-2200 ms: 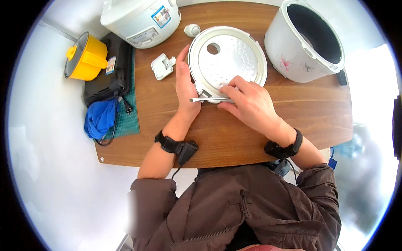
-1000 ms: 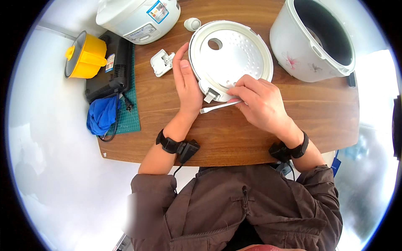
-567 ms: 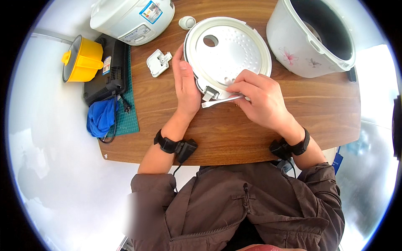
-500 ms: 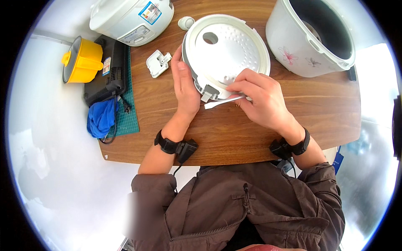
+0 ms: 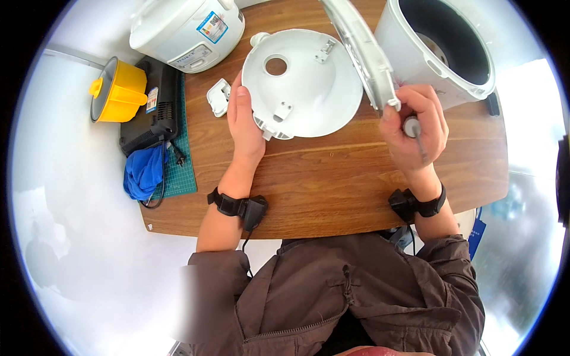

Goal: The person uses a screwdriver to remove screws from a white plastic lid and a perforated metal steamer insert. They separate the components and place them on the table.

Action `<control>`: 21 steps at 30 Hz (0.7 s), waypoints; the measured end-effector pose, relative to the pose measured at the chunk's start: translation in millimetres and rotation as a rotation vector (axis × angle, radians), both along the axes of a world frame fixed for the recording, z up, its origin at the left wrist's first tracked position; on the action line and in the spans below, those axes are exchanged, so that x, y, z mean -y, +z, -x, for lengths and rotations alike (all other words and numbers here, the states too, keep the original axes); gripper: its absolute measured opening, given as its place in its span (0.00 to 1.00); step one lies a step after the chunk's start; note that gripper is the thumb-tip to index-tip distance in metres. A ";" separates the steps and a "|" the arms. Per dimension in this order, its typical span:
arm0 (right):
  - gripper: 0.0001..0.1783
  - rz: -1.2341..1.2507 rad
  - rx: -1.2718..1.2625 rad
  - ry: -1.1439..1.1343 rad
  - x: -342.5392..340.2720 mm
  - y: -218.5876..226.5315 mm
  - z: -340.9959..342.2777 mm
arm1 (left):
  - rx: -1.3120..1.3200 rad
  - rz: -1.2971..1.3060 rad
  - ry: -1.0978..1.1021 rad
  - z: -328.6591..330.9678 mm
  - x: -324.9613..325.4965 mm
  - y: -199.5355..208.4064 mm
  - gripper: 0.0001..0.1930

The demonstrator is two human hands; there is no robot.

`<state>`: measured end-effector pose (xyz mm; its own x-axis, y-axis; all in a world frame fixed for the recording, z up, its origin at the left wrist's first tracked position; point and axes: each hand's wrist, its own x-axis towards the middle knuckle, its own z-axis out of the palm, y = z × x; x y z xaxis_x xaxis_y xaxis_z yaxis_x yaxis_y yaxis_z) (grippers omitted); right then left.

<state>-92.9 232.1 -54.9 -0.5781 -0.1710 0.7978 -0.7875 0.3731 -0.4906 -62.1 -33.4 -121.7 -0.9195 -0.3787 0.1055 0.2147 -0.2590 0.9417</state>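
The round white lid shell [image 5: 320,118] of a rice cooker lies hollow side up on the table, with a round hole toward its left and small metal brackets inside. My left hand [image 5: 242,118] grips its left edge, thumb over the rim. To the right, the lid's inner panel [image 5: 363,53] is tilted up on edge, apart from the shell. My right hand [image 5: 418,124] pinches the panel's near end between thumb and fingers. A screwdriver [image 5: 411,127] with a grey handle is tucked in the same hand, its shaft toward my wrist.
A small white plastic part [image 5: 218,98] lies left of my left hand. A white rice cooker [image 5: 187,35] stands at the back left, an open cooker body [image 5: 409,74] at the back right. A yellow cup [image 5: 123,89], black case [image 5: 145,121], blue cloth [image 5: 143,172] and green mat [image 5: 181,184] are on the left.
The inner panel has come off the shell, lifted up and to the right by my right hand. The shell's inside now shows. The screwdriver has turned back inside the right hand.
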 end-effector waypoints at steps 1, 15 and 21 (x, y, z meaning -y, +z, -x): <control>0.09 0.062 0.028 0.015 -2.2 0.0 1.1 | 0.005 -0.014 0.013 0.8 4.7 -0.3 0.29; 0.11 0.493 0.602 0.117 -18.6 2.7 -15.5 | 0.027 0.205 0.264 8.2 25.1 -6.5 0.24; 0.12 0.416 0.915 0.145 -28.5 6.0 -20.4 | 0.110 0.385 0.317 8.2 26.0 -4.5 0.27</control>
<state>-72.5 260.6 -48.9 -0.9926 -0.0978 0.0718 -0.0688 -0.0339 -0.9971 -70.2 -59.4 -126.2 -0.7789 -0.5940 0.2011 0.1205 0.1730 0.9775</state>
